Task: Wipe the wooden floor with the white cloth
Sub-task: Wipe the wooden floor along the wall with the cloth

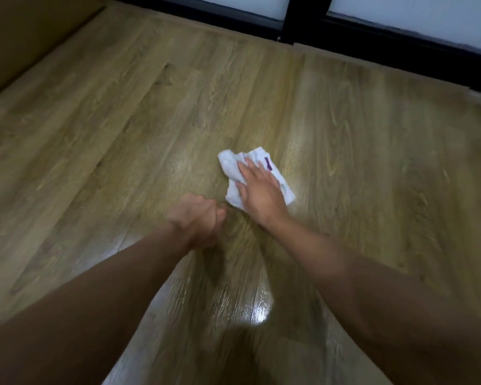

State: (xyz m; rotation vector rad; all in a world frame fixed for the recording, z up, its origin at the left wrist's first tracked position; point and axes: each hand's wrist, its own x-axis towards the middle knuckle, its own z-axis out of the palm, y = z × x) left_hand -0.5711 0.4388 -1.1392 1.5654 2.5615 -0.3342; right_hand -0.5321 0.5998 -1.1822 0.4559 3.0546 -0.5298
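**Cloth pinned under my right palm**

My right hand presses the crumpled white cloth against the wooden floor, fingers straight. My left hand, just beside it, rests on the floor, clenched on nothing

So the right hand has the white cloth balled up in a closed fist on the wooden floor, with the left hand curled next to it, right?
Not quite. In the head view the right hand lies flat on the white cloth, fingers straight, pressing it onto the wooden floor. The left hand is curled next to it, as you said.
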